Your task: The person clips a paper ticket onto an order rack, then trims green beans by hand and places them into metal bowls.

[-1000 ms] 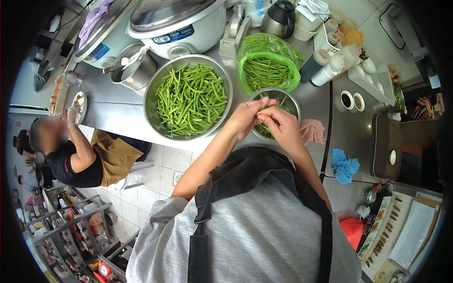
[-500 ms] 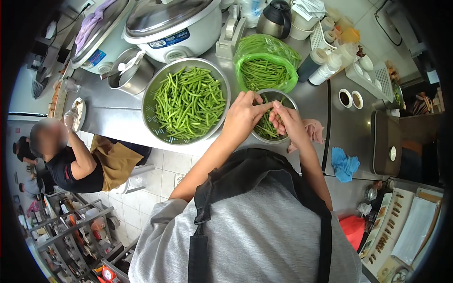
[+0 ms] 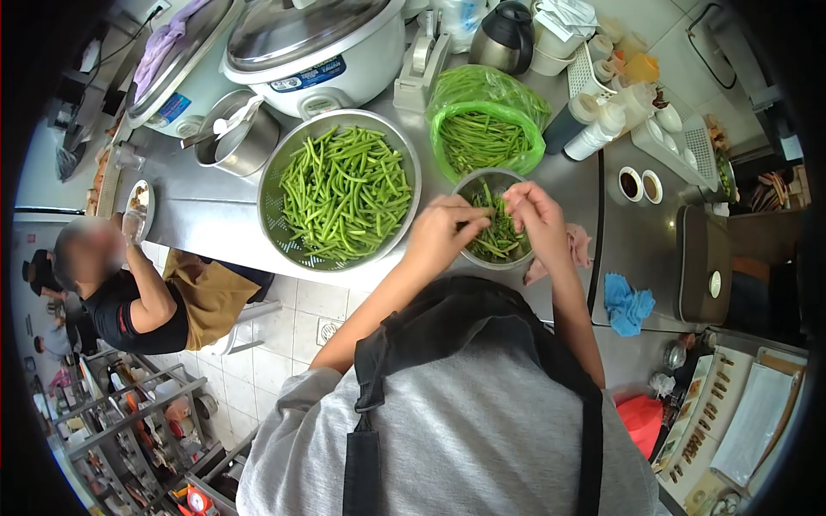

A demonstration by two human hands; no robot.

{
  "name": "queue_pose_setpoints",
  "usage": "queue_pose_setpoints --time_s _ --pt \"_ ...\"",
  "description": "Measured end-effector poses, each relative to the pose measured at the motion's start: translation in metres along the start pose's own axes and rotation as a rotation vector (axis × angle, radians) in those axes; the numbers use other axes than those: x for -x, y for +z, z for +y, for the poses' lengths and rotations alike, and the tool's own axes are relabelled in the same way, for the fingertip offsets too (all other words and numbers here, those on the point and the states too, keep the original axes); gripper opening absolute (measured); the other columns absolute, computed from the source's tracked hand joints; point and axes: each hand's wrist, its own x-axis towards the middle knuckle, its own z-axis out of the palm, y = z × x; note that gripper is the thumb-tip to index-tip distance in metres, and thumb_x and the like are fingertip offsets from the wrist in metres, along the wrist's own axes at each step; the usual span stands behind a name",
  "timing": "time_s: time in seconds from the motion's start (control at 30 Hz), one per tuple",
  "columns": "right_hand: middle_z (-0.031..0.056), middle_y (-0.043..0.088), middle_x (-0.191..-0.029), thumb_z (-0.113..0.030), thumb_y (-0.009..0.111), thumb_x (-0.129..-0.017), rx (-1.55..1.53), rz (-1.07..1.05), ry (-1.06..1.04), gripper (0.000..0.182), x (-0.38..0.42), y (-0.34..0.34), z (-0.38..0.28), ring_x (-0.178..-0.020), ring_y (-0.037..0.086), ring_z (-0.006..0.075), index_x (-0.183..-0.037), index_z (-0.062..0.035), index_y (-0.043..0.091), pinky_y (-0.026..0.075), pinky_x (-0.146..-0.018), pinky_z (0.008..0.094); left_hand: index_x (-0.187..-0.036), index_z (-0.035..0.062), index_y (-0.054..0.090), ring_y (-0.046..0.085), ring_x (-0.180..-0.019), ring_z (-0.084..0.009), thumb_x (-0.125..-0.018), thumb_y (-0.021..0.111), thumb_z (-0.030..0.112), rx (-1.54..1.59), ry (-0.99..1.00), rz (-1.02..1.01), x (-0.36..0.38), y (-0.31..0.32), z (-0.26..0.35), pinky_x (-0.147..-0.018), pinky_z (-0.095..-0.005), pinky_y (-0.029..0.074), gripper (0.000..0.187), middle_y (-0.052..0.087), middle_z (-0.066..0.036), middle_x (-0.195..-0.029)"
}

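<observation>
Over the left rim of a small metal bowl (image 3: pixel 499 245) is my left hand (image 3: pixel 443 230), its fingers curled together; what they hold, if anything, is too small to name. At the bowl's right side, my right hand (image 3: pixel 538 215) has its thumb and fingertips pinched together, with the contents of the pinch unclear. Green bean pieces (image 3: pixel 492 225) lie in the bowl. A large perforated metal colander (image 3: pixel 268 202) full of cut green beans (image 3: pixel 348 193) stands to the left. Behind the bowl, an open green plastic bag (image 3: pixel 535 129) holds long green beans (image 3: pixel 482 142).
Rice cookers (image 3: pixel 331 82), a metal pot (image 3: pixel 245 146) and a tape dispenser (image 3: pixel 422 73) line the back. Sauce bottles (image 3: pixel 598 129), two sauce dishes (image 3: pixel 631 182) and a blue cloth (image 3: pixel 628 303) are at the right. A person (image 3: pixel 142 292) sits at left near a plate (image 3: pixel 148 219).
My hands have moved apart from their meeting point above the small bowl. My left hand is slightly lower and further left. The seated person's hand has shifted near the plate.
</observation>
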Motion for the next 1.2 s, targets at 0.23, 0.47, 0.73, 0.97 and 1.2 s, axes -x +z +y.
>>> queue_pose_setpoints --time_s 0.23,0.47,0.73,0.97,1.2 --pt "0.0147 0.070 -0.091 -0.031 0.069 -0.083 0.844 0.007 -0.141 0.024 -0.033 -0.014 -0.005 -0.081 0.066 0.0307 -0.086 -0.0070 0.073 0.052 -0.075 0.0385 -0.122 0.0076 0.063 0.054 -0.098 -0.0295 -0.074 0.071 0.008 -0.574 -0.243 0.142 0.010 -0.096 -0.016 -0.089 -0.0391 0.046 0.048 0.060 -0.013 -0.103" --pt "0.0141 0.067 -0.070 -0.048 0.067 -0.082 1.131 0.152 -0.051 0.041 -0.159 -0.012 0.032 -0.069 0.067 0.0302 -0.083 -0.0069 0.072 0.051 -0.064 0.0393 -0.122 0.0056 0.062 0.054 -0.098 -0.0314 -0.082 0.069 0.013 -0.523 -0.228 0.233 0.007 -0.112 -0.005 -0.087 -0.0394 0.045 0.042 0.059 -0.015 -0.102" --pt "0.0127 0.066 -0.071 -0.035 0.068 -0.082 1.065 0.059 -0.003 0.030 -0.142 -0.004 0.023 -0.064 0.063 0.0308 -0.078 -0.0057 0.069 0.049 -0.061 0.0410 -0.117 0.0084 0.065 0.059 -0.082 -0.0301 -0.083 0.065 0.007 -0.211 -0.132 0.030 -0.015 -0.059 0.012 -0.076 -0.0377 0.048 0.034 0.061 -0.012 -0.090" --pt "0.0135 0.064 -0.066 -0.029 0.065 -0.083 0.928 0.008 -0.041 0.028 -0.063 -0.002 -0.013 -0.062 0.062 0.0317 -0.072 -0.0030 0.063 0.047 -0.058 0.0403 -0.121 0.0134 0.063 0.060 -0.076 -0.0293 -0.082 0.065 0.006 -0.158 -0.029 0.017 -0.032 -0.008 0.001 -0.067 -0.0393 0.050 0.040 0.059 -0.011 -0.090" --pt "0.0050 0.059 -0.061 -0.027 0.071 -0.085 0.608 -0.209 0.109 0.029 -0.014 0.010 -0.047 -0.055 0.052 0.0100 -0.077 -0.0001 0.065 0.041 -0.054 0.0276 -0.108 0.0137 0.071 0.057 -0.082 -0.0274 -0.077 0.068 0.008 -0.182 0.093 0.086 -0.033 -0.005 0.004 -0.071 -0.0384 0.048 0.032 0.054 -0.009 -0.085"
